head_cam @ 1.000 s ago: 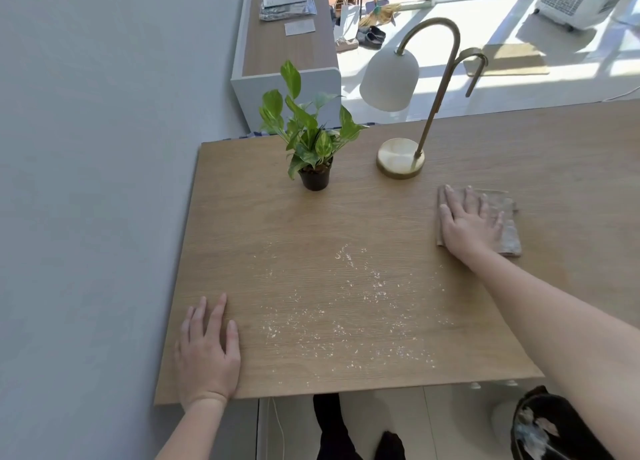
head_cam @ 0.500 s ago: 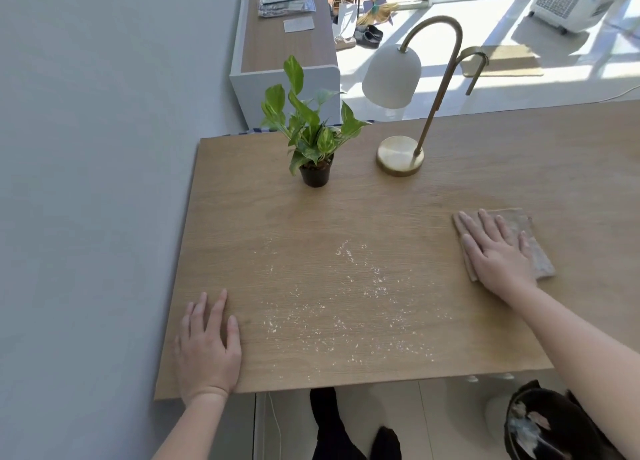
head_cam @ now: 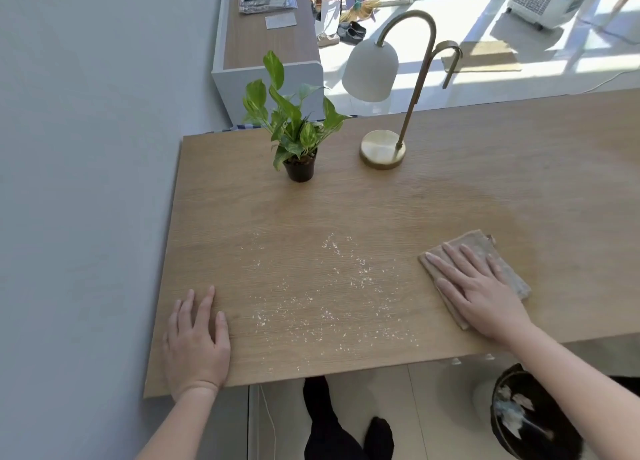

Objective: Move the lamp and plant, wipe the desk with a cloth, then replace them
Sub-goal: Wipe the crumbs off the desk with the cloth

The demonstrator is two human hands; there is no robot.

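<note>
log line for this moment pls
stage: wiping | right hand: flat on cloth | left hand: flat on desk | crumbs: uncleared | plant, lamp: on desk

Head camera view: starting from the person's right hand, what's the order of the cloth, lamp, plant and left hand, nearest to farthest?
1. Cloth, directly under the right hand.
2. Lamp, base ahead, toward the desk's back.
3. Plant and left hand, both off to the left: too close to call.
</note>
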